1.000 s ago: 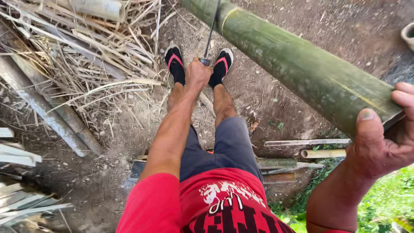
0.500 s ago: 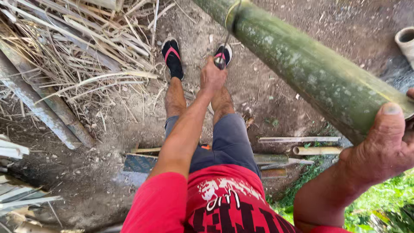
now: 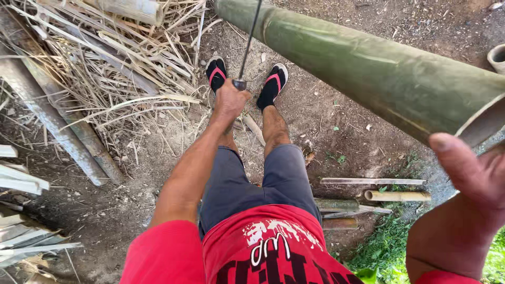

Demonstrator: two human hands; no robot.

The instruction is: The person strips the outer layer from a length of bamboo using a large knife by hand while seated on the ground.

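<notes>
A thick green bamboo pole [image 3: 379, 79] runs from the far middle of the scene to the near right, its cut hollow end close to the camera. On the far left lies a heap of dry bamboo strips and husks [image 3: 115, 68], with grey weathered poles [image 3: 63, 137] slanting through it and a short pale bamboo piece [image 3: 131, 8] at the top. Split pale slats [image 3: 21, 179] sit at the left edge. On the bare earth [image 3: 336, 131] near the right lie several short bamboo offcuts [image 3: 394, 195], and green weeds [image 3: 389, 247] grow beyond them. A round pipe-like rim [image 3: 497, 57] shows at the far right edge.

The person stands in black sandals with pink straps [image 3: 273, 84], grey shorts [image 3: 247, 184] and a red shirt [image 3: 268, 252] with white and black print on the front.

The left hand [image 3: 230, 102] is stretched straight down and forward at arm's length, its fingers closed in a fist round the handle of a long thin blade [image 3: 250, 39], which rises from the fist towards the far end of the pole; the blade crosses in front of the pole's far end. The right hand [image 3: 473, 173] is raised close to the camera at the near right, thumb up, the palm against the underside of the pole's cut end; its fingers are hidden behind the pole, so how far they wrap round it cannot be told.
</notes>
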